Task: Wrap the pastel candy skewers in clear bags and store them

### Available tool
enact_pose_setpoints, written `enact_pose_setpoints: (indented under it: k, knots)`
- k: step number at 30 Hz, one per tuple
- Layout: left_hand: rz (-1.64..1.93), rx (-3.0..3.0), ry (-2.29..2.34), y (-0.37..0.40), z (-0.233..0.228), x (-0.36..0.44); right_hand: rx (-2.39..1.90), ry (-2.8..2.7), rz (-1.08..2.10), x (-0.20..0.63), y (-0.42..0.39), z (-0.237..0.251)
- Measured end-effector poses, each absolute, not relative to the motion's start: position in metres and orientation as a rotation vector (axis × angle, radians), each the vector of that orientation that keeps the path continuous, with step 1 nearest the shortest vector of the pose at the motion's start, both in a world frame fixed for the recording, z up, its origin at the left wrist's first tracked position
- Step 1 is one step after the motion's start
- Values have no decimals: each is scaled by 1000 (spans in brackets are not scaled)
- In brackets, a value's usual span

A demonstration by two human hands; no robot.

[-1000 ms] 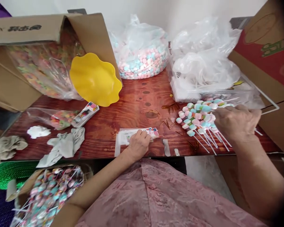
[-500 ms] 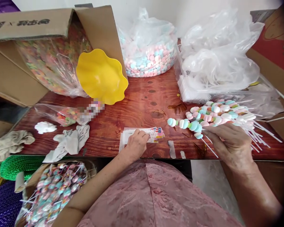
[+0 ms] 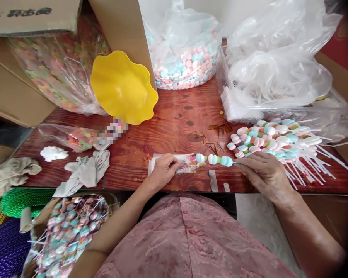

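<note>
My right hand [image 3: 263,173] is closed on the stick of a marshmallow skewer [image 3: 220,160], strung with blue, white and pink marshmallows and green bits. Its tip points left, at the right end of a small stack of printed plastic bags [image 3: 188,162]. My left hand [image 3: 165,170] pinches the top bag of that stack near its middle. Just beyond my right hand lies a pile of similar marshmallow skewers [image 3: 275,137], their white sticks pointing right.
A yellow wavy-edged bowl [image 3: 124,88] leans by a cardboard box [image 3: 124,31]. Behind are a bag of marshmallows [image 3: 185,65] and a clear tray of plastic bags [image 3: 278,85]. Cloths [image 3: 87,170] lie left. Below stands a container of wrapped skewers [image 3: 69,231].
My right hand has moved left with the marshmallow skewer, away from the pile, and its tip has reached the bags. My left hand stays almost in place on the bags.
</note>
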State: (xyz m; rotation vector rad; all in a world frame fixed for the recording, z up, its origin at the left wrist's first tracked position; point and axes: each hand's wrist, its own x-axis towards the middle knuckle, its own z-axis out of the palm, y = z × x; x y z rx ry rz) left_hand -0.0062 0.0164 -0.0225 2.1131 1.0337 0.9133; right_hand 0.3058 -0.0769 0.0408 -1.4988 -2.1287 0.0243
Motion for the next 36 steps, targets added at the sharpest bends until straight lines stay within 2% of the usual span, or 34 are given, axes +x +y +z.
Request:
enact_pose_setpoints:
  k: [6,9,13,18,28,36]
  knots:
    - [887,2282,956,14,-29,-7,-1502,-2450,-455,298,-76,60]
    - [895,2328,931,14,-31,-6,-1456,-2526,-542,287,-78,68]
    - [916,2367,882,13,-33,-6,-1443,-2432,-497,277,-81,62]
    - [872,2433,826,16,-33,-8,-1442,-2223,-289,280,-87,49]
    - [790,2546,710,20,-31,-4,-1330,-2371,-433,269,-88,48]
    - [905,2606,749,19,-11,-2,-1304,-2246,-104,275,-88,39]
